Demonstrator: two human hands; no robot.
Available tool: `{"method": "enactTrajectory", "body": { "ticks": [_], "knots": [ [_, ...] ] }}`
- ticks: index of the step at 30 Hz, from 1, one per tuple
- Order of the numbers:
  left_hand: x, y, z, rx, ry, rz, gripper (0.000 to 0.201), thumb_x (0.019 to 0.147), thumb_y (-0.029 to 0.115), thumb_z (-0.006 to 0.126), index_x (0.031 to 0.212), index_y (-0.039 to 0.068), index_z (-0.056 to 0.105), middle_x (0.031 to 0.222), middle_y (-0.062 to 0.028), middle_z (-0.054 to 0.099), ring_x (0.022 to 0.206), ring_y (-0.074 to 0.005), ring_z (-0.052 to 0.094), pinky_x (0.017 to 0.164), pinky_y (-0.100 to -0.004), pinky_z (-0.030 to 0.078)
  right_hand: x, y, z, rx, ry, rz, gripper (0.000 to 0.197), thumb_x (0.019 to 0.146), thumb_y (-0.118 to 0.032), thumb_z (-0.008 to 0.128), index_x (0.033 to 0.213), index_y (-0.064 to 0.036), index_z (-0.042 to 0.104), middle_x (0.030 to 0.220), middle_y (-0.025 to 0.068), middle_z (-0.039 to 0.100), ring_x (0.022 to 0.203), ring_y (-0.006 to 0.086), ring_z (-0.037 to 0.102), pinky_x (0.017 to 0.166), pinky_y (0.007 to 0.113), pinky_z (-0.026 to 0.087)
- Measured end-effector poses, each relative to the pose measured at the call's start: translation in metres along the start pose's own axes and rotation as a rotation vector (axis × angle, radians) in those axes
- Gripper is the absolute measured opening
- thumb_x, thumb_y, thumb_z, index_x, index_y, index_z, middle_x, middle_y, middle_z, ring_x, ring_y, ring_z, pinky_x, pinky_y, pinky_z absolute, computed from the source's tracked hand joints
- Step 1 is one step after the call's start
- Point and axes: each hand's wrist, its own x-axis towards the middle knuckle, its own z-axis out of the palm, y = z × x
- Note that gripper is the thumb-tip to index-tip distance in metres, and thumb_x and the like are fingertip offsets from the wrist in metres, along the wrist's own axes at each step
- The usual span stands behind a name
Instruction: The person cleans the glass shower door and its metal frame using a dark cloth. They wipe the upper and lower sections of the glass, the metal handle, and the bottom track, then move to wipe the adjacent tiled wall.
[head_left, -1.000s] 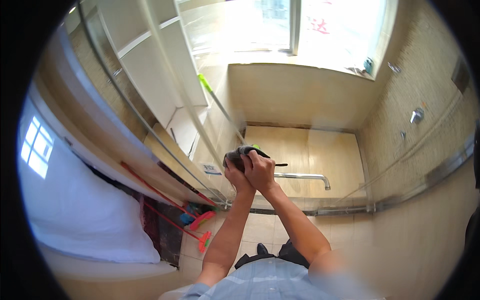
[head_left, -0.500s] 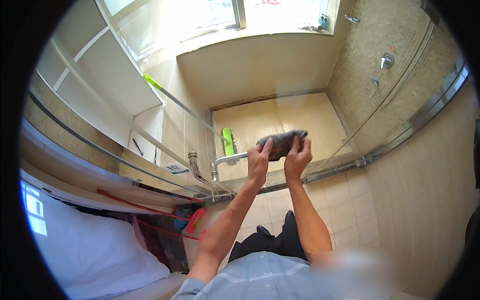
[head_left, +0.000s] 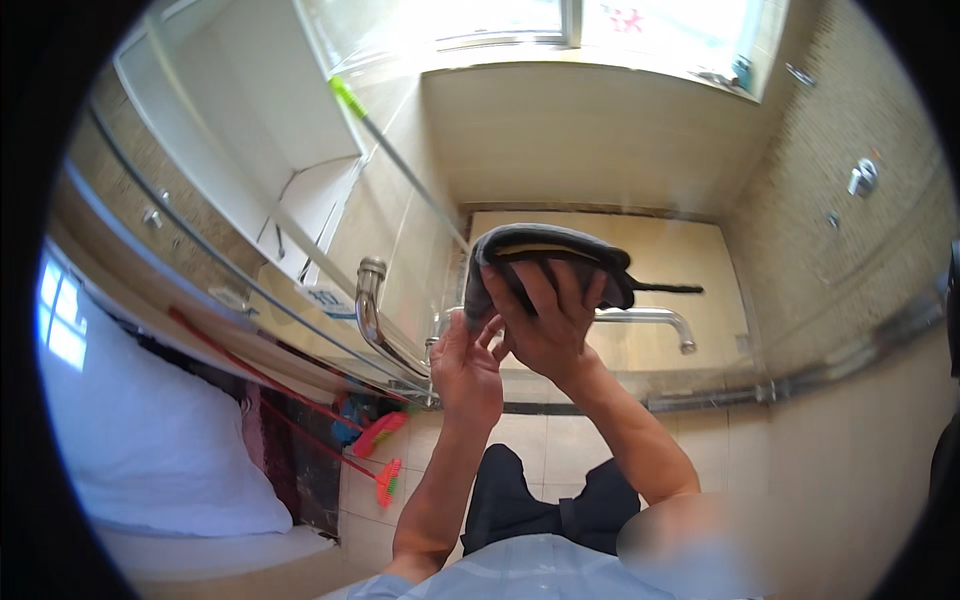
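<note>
A dark grey cloth (head_left: 550,237), folded and with a thin dark strip sticking out to its right, is held up in front of the glass shower door. My right hand (head_left: 545,315) grips it from below, fingers spread over the near side. My left hand (head_left: 468,375) is at the cloth's lower left corner, thumb and fingers closing on it; the exact grip is partly hidden. Just behind the hands runs a chrome door handle (head_left: 645,316), its other bent end (head_left: 370,285) to the left.
A green-handled pole (head_left: 395,150) leans in the left corner of the shower. Chrome shower fittings (head_left: 862,178) are on the right wall, bottles (head_left: 741,72) on the window sill. Red-handled brooms (head_left: 388,482) and a pink dustpan (head_left: 380,434) lie at lower left, beside a white cloth-covered surface (head_left: 170,450).
The cloth has been turned and opened out wider, nearer to me. My right hand has shifted left under it, and my left hand has moved down to its corner. The view has shifted.
</note>
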Motion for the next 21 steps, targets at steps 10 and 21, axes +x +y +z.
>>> {"method": "enactTrajectory", "body": {
  "ticks": [10,21],
  "knots": [
    [-0.006,-0.136,-0.177,0.590,0.203,0.715,0.023,0.103,0.013,0.051,0.118,-0.001,0.060,0.121,-0.0164,0.066,0.114,-0.0263,0.061,0.091,-0.0356,0.049,-0.105,-0.010,0.030,0.005,-0.170,-0.266,0.043,0.089,-0.029,0.056,0.131,-0.0279,0.065,0.153,-0.0068,0.046,0.144,0.0219,0.036,0.115,0.049,0.023],
    [0.021,-0.180,-0.260,1.224,-0.045,1.300,0.033,0.097,0.004,0.053,0.129,-0.001,0.050,0.154,-0.0280,0.037,0.146,-0.0463,0.030,0.116,-0.0506,0.028,-0.270,0.005,0.050,-0.049,-0.116,-0.196,0.046,0.085,-0.025,0.062,0.131,-0.0306,0.064,0.152,-0.0022,0.047,0.143,0.0342,0.035,0.107,0.063,0.031]
  ]
}}
